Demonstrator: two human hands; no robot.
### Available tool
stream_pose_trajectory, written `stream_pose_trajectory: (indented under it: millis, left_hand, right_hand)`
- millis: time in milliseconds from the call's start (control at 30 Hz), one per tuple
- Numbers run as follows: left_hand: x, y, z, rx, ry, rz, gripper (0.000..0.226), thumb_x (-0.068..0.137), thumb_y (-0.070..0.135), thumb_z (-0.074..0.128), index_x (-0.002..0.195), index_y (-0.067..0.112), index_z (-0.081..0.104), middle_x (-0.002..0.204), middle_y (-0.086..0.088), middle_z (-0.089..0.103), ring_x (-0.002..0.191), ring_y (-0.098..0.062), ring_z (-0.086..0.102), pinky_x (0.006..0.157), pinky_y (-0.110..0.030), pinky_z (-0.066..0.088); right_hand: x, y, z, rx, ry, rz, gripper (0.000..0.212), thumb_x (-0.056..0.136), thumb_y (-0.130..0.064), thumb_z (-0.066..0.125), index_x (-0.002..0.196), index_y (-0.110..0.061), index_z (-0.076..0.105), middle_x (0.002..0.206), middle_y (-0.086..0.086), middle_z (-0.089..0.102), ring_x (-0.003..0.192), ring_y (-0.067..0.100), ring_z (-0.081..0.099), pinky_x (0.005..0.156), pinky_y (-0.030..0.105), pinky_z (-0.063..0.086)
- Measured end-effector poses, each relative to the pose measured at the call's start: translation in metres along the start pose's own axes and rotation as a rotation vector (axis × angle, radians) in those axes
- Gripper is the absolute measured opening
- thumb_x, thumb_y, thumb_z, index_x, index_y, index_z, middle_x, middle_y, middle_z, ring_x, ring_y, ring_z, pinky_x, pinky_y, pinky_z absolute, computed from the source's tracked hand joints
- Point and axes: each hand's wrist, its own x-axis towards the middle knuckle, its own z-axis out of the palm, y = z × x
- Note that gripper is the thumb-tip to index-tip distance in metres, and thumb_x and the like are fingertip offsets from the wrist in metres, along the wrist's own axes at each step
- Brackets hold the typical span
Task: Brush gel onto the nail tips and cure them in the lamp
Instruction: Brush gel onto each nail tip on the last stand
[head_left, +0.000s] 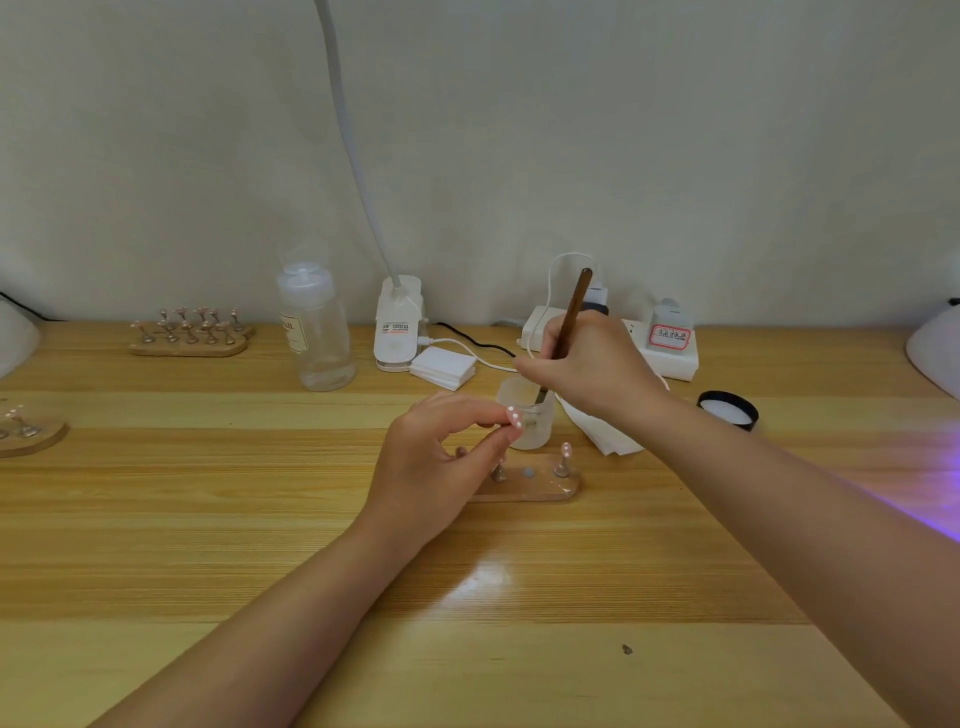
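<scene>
My right hand (587, 371) grips a brown-handled brush (571, 312), its tip dipped into a small frosted gel jar (527, 421). My left hand (436, 462) pinches a pink nail tip with white dots (514, 417) between thumb and fingers, just left of the jar. Below the jar lies a wooden holder (530, 486) with two small stands; the right stand carries a pink nail tip (566, 451). The curing lamp's white shell (935, 348) sits at the far right edge, and purple light spills onto the table beside it.
A black jar lid (727, 410) and white wipes (602, 434) lie right of the jar. A clear pump bottle (317, 332), a clip lamp (397, 325), white pads (442, 368), a power strip (660, 345) and cables stand behind. More wooden nail holders (189, 332) (26, 434) sit at the left.
</scene>
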Motion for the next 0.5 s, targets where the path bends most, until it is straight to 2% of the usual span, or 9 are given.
stream_pose_trajectory:
  millis: [167, 267, 367, 500]
  left_hand:
    - [0.000, 0.001, 0.000, -0.001, 0.001, 0.013, 0.017, 0.072, 0.004, 0.073, 0.084, 0.016, 0.072, 0.079, 0.014, 0.066, 0.082, -0.005, 0.061, 0.078, -0.035, 0.050]
    - [0.000, 0.001, 0.000, -0.003, 0.003, 0.010, 0.016, 0.072, 0.004, 0.073, 0.084, 0.014, 0.072, 0.081, 0.011, 0.067, 0.083, -0.005, 0.062, 0.079, -0.038, 0.051]
    - [0.000, 0.001, 0.000, -0.001, 0.009, 0.020, 0.018, 0.071, 0.004, 0.073, 0.085, 0.015, 0.072, 0.081, 0.009, 0.068, 0.083, -0.006, 0.063, 0.078, -0.036, 0.051]
    - [0.001, 0.000, 0.000, 0.011, 0.012, 0.034, 0.021, 0.071, 0.004, 0.074, 0.086, 0.017, 0.070, 0.081, 0.009, 0.068, 0.081, -0.006, 0.063, 0.076, -0.032, 0.050]
  right_hand:
    - [0.000, -0.002, 0.004, 0.021, -0.004, 0.026, 0.028, 0.077, -0.014, 0.063, 0.052, -0.014, 0.049, 0.053, -0.001, 0.050, 0.057, 0.011, 0.050, 0.054, 0.021, 0.040]
    - [0.005, -0.003, -0.005, 0.108, 0.114, 0.068, 0.030, 0.077, -0.014, 0.062, 0.050, -0.015, 0.049, 0.046, -0.005, 0.048, 0.046, 0.004, 0.049, 0.045, 0.011, 0.037]
    - [0.009, -0.002, -0.015, 0.210, 0.208, 0.147, 0.032, 0.079, -0.015, 0.064, 0.050, -0.014, 0.049, 0.037, -0.008, 0.047, 0.036, -0.003, 0.048, 0.036, 0.005, 0.032]
    - [0.006, 0.004, -0.020, 0.294, 0.214, 0.297, 0.033, 0.081, -0.022, 0.065, 0.053, -0.015, 0.048, 0.042, -0.003, 0.050, 0.031, -0.003, 0.047, 0.035, 0.009, 0.035]
